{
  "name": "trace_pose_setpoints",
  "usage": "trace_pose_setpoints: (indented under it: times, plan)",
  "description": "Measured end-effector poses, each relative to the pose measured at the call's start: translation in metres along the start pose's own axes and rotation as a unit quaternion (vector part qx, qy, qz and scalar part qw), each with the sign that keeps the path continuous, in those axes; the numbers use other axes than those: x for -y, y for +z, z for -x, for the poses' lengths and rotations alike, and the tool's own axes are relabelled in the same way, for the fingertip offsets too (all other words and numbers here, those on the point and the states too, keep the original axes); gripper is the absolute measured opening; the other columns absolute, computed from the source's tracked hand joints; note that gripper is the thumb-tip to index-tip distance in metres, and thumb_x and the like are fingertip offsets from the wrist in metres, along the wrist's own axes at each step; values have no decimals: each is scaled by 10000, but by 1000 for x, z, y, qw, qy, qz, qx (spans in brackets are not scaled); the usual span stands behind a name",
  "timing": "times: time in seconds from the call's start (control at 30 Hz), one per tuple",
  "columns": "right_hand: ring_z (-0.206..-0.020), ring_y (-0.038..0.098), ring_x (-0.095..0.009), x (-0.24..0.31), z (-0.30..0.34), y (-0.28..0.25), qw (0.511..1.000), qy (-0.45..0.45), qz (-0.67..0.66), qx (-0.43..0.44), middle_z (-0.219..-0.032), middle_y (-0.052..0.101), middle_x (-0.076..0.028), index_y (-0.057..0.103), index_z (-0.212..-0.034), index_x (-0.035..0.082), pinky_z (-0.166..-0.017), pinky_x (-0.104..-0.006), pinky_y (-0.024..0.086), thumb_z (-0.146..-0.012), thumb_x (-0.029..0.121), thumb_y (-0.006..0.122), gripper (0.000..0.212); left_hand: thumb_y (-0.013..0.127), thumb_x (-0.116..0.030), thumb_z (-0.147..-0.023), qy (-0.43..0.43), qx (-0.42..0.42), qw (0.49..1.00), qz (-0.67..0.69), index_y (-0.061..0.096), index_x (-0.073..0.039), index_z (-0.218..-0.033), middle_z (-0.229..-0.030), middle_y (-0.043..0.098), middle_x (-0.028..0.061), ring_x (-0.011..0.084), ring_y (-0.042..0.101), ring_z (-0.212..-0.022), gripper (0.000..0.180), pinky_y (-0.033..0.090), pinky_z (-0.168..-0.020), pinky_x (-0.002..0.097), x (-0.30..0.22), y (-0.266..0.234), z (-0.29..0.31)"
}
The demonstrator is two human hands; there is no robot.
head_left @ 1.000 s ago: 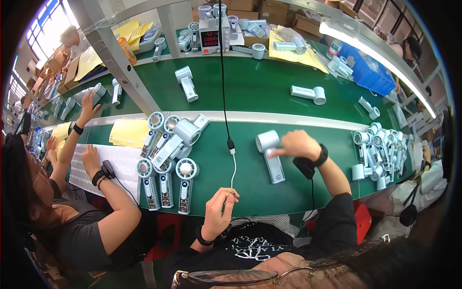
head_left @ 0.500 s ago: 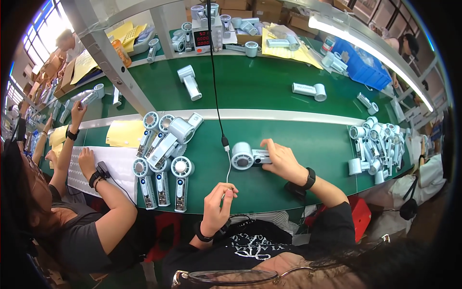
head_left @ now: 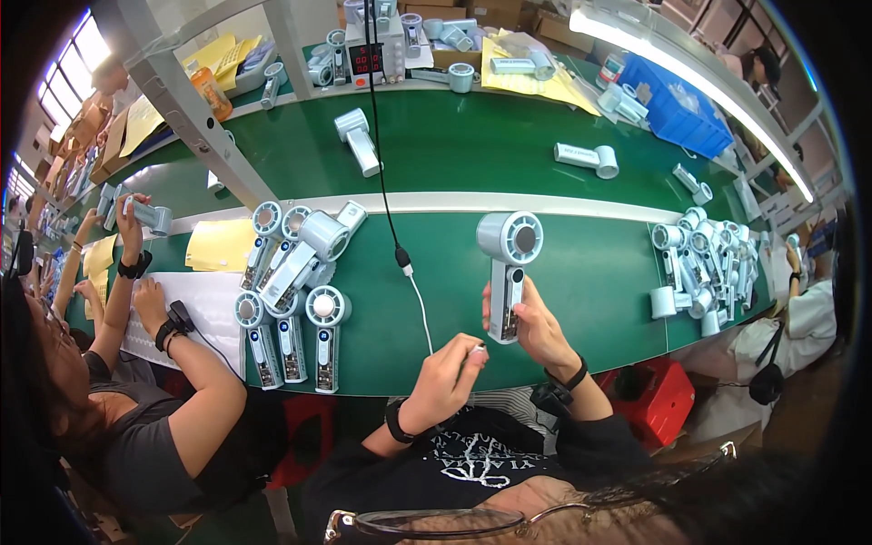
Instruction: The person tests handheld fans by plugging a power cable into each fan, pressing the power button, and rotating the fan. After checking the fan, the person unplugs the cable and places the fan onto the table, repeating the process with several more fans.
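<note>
A pale blue handheld fan (head_left: 505, 291) stands upright in my right hand (head_left: 538, 329), its round head up and its dark front button strip showing. My fingers wrap round the handle's lower part. Just left of the handle's foot, my left hand (head_left: 445, 380) pinches the plug end of a white charging cable (head_left: 421, 313). Between the plug and the fan there is a small gap. The cable runs up to a black connector (head_left: 403, 258) on a black cord (head_left: 385, 173) hanging from above.
Several fans (head_left: 291, 325) lie left of me, and a larger fan pile (head_left: 707, 263) sits at right. Single fans lie on the far conveyor strip (head_left: 454, 136). A power supply (head_left: 368, 59) and a blue bin (head_left: 677, 107) stand behind. A co-worker (head_left: 136, 409) sits close at left.
My right hand has picked the fan up off the table and turned it upright, nearer me. My left hand has moved right with the cable, toward the fan's foot.
</note>
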State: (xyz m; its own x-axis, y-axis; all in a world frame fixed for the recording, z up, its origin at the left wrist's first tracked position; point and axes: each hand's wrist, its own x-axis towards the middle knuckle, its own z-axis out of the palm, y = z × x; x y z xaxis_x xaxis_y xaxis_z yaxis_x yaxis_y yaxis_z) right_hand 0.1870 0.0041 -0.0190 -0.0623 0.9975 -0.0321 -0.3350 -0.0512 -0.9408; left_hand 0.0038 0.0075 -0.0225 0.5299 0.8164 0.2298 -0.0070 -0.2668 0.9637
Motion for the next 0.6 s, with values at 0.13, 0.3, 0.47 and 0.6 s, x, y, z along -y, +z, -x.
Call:
trace_pose_setpoints:
  times: [0.13,0.3,0.47,0.6]
  plan:
    - [-954,546,-209,-1,1,8,997,-24,-60,-30,-1165,476,-143,363,-1252,2,-806,-361,494,-926,280,440,435,499,-32,-930,58,36,995,-65,532,21,-880,-809,578,125,242,594,-699,81,472,-646,319,1,9,-2]
    - [-959,545,-217,5,4,24,993,-40,-94,-58,-1197,467,-143,346,-1280,-11,-813,-383,500,-918,284,459,480,509,-24,-918,60,2,996,-69,532,22,-877,-814,569,127,266,585,-692,67,465,-634,330,0,16,-2]
    - [-992,532,-228,0,-1,34,981,-57,-160,-93,-1224,464,-131,345,-1304,-12,-826,-396,503,-923,278,464,494,545,3,-880,87,-39,993,-68,532,29,-918,-809,544,149,327,558,-711,47,449,-637,386,-2,16,-4]
    - [-1011,523,-226,-7,-3,35,967,-62,-224,-103,-1226,467,-119,373,-1290,-17,-838,-404,499,-939,269,448,458,534,9,-881,73,-75,992,-65,541,32,-893,-796,549,147,306,562,-691,26,447,-618,365,-2,17,-8]
